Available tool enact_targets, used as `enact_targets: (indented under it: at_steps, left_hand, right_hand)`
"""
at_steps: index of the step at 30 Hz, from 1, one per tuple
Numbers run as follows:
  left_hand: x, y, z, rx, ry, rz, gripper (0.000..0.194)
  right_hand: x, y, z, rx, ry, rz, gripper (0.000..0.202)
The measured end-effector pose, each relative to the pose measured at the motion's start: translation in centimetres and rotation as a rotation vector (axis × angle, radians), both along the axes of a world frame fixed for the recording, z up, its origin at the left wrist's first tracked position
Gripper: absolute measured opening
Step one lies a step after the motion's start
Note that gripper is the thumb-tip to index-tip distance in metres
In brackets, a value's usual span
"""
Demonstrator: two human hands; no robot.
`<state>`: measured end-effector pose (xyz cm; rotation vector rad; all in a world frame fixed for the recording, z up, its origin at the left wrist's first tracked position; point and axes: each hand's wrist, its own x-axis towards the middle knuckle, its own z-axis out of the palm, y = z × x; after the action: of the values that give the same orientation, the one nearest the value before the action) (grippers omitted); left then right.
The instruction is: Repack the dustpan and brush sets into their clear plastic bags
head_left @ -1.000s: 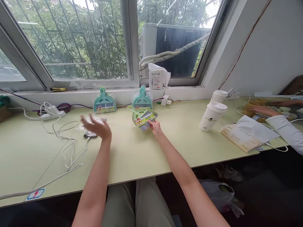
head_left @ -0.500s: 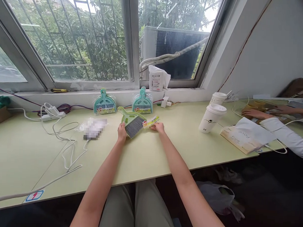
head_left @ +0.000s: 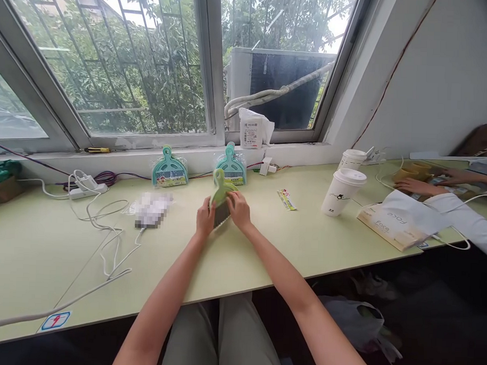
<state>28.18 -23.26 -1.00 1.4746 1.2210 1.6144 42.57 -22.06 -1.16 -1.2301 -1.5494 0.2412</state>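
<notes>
A green dustpan and brush set [head_left: 218, 195] with dark bristles is held on edge above the table's middle. My left hand [head_left: 206, 217] grips its left side, fingers closed. On its right side my right hand [head_left: 238, 210] is closed round the set near the top. A printed label strip [head_left: 286, 199] lies flat on the table to the right of my hands. Behind, a teal dustpan set [head_left: 170, 168] in clear wrap leans by the sill, and a second teal set [head_left: 230, 163] stands partly hidden behind the green one.
White cups [head_left: 343, 191] and a tissue pack [head_left: 397, 220] stand right. Another person's hand [head_left: 415, 186] is beyond them. Left are white cables [head_left: 114, 231], a power strip [head_left: 87, 190] and a blurred item [head_left: 152, 208]. The table's front edge [head_left: 232, 288] crosses near my lap.
The label strip has left my right hand and now lies on the table. My right hand has moved left onto the green set, which has turned more upright.
</notes>
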Motion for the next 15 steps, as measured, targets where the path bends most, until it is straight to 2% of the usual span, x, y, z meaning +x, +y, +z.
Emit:
enact_targets:
  at_steps: [4,9,12,15]
  left_hand:
    - [0.5,-1.3,1.0,0.009,0.016,-0.116,0.023]
    - [0.6,-0.6,1.5,0.070,0.135,-0.118,0.022]
    - [-0.4,0.9,1.1,0.090,0.285,-0.009,0.025]
    - [-3.3,2.9,0.5,0.017,0.393,0.280,0.025]
  right_hand:
    - [-0.3,-0.7,0.5,0.080,-0.147,-0.077,0.024]
    - [0.5,-0.6,1.3,0.146,-0.200,-0.176,0.025]
    - [0.3,-1.2,2.0,0.206,-0.154,-0.174,0.027]
    - [0.4,-1.7,3.2,0.235,-0.050,-0.212,0.033]
